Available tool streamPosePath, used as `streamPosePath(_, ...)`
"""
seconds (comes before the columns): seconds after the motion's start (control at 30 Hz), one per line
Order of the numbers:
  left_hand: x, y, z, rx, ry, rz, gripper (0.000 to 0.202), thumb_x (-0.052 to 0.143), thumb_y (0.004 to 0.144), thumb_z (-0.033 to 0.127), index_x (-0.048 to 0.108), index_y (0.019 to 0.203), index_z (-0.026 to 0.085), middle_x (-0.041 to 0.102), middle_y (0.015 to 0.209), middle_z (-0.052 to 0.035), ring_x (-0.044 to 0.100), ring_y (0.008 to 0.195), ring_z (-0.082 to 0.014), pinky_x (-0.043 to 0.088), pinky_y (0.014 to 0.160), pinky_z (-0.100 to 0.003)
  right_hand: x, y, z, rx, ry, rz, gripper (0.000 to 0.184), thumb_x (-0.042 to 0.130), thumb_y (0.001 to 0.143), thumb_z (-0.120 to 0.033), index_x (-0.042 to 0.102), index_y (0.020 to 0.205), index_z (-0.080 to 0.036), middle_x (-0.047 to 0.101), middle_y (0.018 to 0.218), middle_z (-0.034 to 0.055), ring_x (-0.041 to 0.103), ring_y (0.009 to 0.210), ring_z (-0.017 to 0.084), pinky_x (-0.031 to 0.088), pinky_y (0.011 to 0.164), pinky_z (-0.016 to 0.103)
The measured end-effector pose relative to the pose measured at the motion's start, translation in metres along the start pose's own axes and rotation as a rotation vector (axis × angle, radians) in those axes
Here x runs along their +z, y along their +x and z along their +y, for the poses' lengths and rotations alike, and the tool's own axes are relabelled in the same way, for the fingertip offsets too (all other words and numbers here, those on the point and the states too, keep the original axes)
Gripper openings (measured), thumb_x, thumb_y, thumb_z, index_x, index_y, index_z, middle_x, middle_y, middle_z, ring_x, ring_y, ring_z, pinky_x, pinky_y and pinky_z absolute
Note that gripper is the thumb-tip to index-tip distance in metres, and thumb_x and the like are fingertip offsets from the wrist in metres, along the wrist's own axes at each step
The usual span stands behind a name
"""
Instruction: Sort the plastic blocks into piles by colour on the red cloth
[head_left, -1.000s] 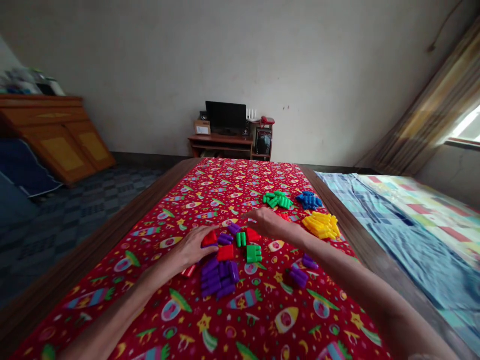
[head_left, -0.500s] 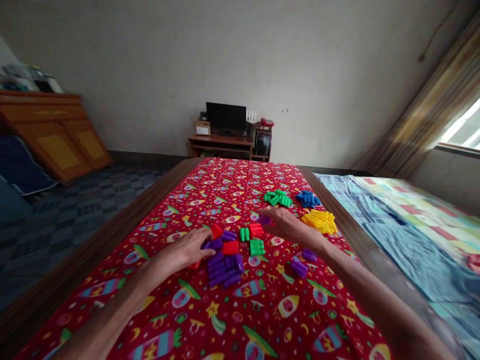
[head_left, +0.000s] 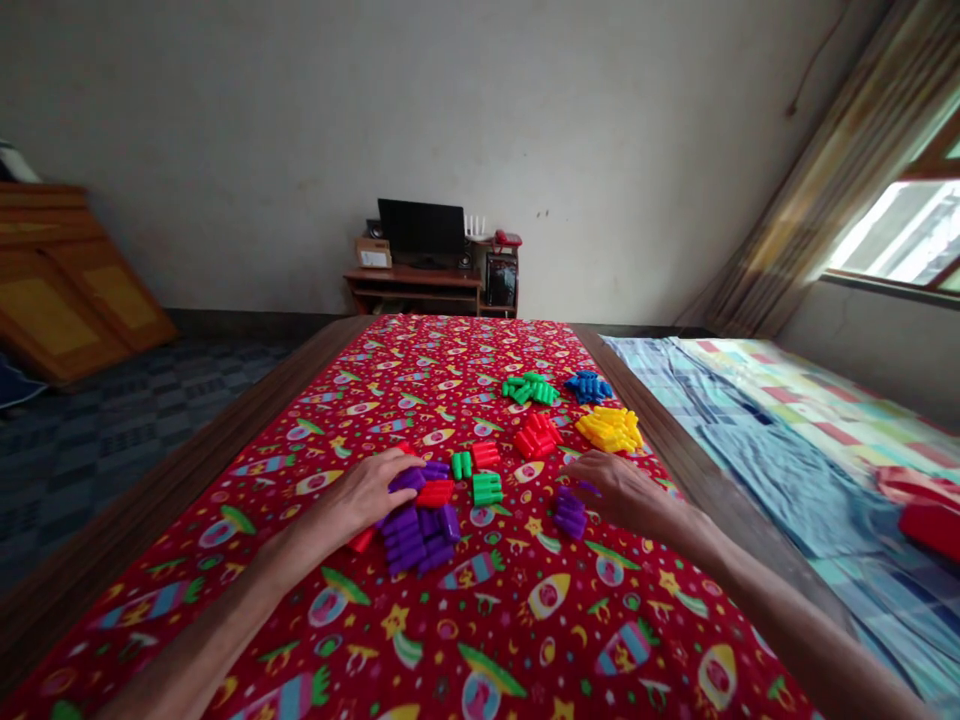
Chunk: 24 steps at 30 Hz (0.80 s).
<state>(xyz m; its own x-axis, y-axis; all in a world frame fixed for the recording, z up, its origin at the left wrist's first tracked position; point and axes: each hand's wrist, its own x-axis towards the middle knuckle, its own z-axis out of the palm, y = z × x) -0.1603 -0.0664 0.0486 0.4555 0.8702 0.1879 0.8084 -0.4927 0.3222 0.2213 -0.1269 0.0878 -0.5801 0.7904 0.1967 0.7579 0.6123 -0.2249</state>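
Note:
Several toy building blocks with rounded ribs lie in colour groups on a red patterned cloth [head_left: 480, 600]. My left hand [head_left: 371, 490] is closed, thumb and fingers around a purple block [head_left: 407, 480]. Below it lies a cluster of purple blocks [head_left: 409, 540]. A red block [head_left: 435, 493] touches that cluster, and another red one [head_left: 362, 541] shows under the hand. My right hand [head_left: 619, 487] is curled low over a small purple group [head_left: 570, 515], its fingers around a purple block they partly hide. Between the hands sit two green blocks [head_left: 487, 489] and a red one [head_left: 485, 455].
Farther out are a red pile [head_left: 538, 437], a green pile [head_left: 530, 389], a blue pile [head_left: 588, 387] and a yellow pile [head_left: 611, 429]. The table's wooden edge [head_left: 664, 400] runs along the right, beside a bed [head_left: 757, 430]. A monitor [head_left: 421, 230] stands beyond.
My right hand has come back toward me from near the red pile to the small purple group, bringing a purple block. My left hand stays at the purple cluster. The view has turned right.

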Motion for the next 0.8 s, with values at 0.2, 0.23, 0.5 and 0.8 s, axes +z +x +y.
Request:
streamPosePath(0.2,-0.011,0.017,0.036,0.045,-0.109,0.121,0.036,0.061,0.078,0.028,0.069,0.113,0.023,0.07,0.118,-0.0048,0.066,0.104,-0.0236,0.05,0.096,-0.033,-0.018,0.001,-0.002,0.006,0.073,0.146,0.023,0.047,0.093,-0.019,0.069,0.095,-0.017,0.067,0.077,0.0078,0.059,0.067,0.014,0.044,0.064,0.024)
streamPosePath(0.23,-0.01,0.022,0.045,0.067,-0.125,0.124,0.035,0.062,0.079,0.027,0.069,0.113,0.024,0.07,0.118,-0.0042,0.066,0.104,-0.0235,0.05,0.096,-0.033,-0.017,0.001,-0.001,0.019,0.078,0.164,0.023,0.047,0.093,-0.019,0.07,0.097,-0.016,0.068,0.076,0.0082,0.059,0.067,0.014,0.044,0.064,0.024)
streamPosePath(0.5,0.038,0.075,0.136,0.297,-0.368,-0.041,0.044,0.071,0.076,0.016,0.065,0.119,0.021,0.072,0.11,-0.006,0.068,0.096,-0.0221,0.052,0.088,-0.031,-0.004,0.009,0.009,0.117,0.144,0.248,0.021,0.052,0.088,-0.017,0.073,0.088,-0.016,0.07,0.069,0.0054,0.06,0.06,0.013,0.039,0.057,0.021)
streamPosePath(0.8,0.056,0.078,0.154,0.338,-0.283,-0.027,0.029,0.048,0.094,0.023,0.064,0.118,0.02,0.07,0.113,-0.0089,0.065,0.104,-0.0228,0.05,0.092,-0.033,-0.007,0.044,0.023,0.228,0.162,0.377,0.018,0.056,0.087,-0.02,0.074,0.086,-0.014,0.071,0.071,0.0059,0.061,0.06,0.013,0.037,0.058,0.021)
